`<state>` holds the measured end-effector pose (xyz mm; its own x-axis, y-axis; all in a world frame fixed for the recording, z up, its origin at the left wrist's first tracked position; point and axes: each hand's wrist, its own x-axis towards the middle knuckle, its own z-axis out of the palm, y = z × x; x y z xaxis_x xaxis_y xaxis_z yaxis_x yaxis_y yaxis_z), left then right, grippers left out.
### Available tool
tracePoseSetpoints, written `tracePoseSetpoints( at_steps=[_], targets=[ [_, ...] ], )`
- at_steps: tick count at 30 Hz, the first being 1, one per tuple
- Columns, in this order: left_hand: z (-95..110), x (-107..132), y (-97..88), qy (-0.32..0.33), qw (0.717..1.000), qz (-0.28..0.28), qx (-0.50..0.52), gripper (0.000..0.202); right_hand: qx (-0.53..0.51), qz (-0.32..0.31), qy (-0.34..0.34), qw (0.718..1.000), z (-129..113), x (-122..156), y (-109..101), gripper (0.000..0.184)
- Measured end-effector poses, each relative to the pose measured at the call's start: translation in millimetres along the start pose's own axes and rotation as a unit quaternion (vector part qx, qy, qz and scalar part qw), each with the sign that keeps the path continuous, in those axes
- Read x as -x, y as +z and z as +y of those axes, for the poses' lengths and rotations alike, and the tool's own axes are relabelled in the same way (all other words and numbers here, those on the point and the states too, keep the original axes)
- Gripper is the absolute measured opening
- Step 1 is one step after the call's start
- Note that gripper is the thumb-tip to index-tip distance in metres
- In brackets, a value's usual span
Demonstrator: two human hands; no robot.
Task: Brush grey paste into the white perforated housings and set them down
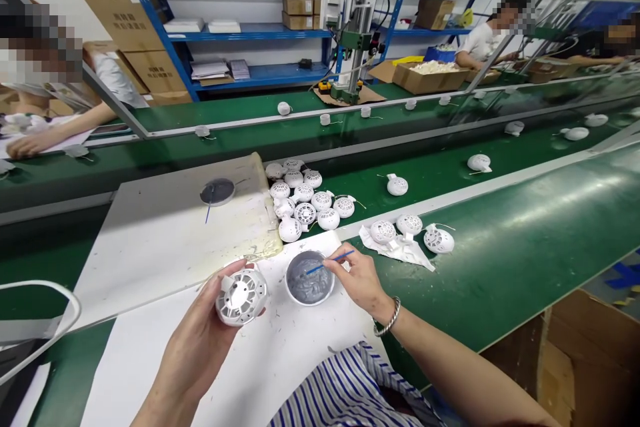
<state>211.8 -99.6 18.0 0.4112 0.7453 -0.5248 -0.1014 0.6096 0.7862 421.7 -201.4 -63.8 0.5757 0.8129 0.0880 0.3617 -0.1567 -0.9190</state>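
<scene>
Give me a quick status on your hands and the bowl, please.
Left hand gripping white vented housing. Right hand pinching blue stick, tip in bowl of grey paste. Pile of housings beyond bowl, apart.

One vented shell [242, 297] is held at the near left. One gray bowl [303, 278] is counted beside it, and one dark dish [217, 191] farther off. Two sticks are seen: a blue stick [336, 259] over the bowl and a second stick [207, 213] at the dish. Roughly a dozen shells are counted in the heap [305, 203] beyond the bowl. Three more are laid on one rag [400, 252] to the right, and a lone shell [397, 185] sits past them.
</scene>
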Motion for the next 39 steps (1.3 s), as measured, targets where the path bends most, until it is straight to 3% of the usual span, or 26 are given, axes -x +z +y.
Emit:
tracePoseSetpoints(
  at_steps=[7, 13, 26, 30, 39],
  targets=[
    [2.1, -5.2, 0.7, 0.014, 1.000, 0.002, 0.003, 0.031, -0.036, -0.026, 0.038, 0.998, 5.2, -1.5, 8.1, 0.014],
    [1.7, -5.1, -0.1, 0.008, 1.000, 0.012, 0.009, 0.033, -0.145, -0.025, 0.098, 0.984, 16.9, -5.7, 11.0, 0.025],
    [-5.9, -3.0, -1.0, -0.007, 1.000, 0.015, -0.009, 0.036, -0.234, 0.074, 0.162, 0.956, 18.5, -2.6, -30.8, 0.035],
    [-11.1, -4.4, -1.2, -0.015, 1.000, 0.003, -0.014, 0.035, -0.268, 0.084, 0.200, 0.939, 18.9, -1.6, -35.3, 0.035],
    [-15.7, -6.0, -5.6, -0.020, 1.000, 0.004, -0.023, 0.037, -0.359, 0.060, 0.280, 0.889, 17.3, 2.2, -19.6, 0.036]
  ],
)
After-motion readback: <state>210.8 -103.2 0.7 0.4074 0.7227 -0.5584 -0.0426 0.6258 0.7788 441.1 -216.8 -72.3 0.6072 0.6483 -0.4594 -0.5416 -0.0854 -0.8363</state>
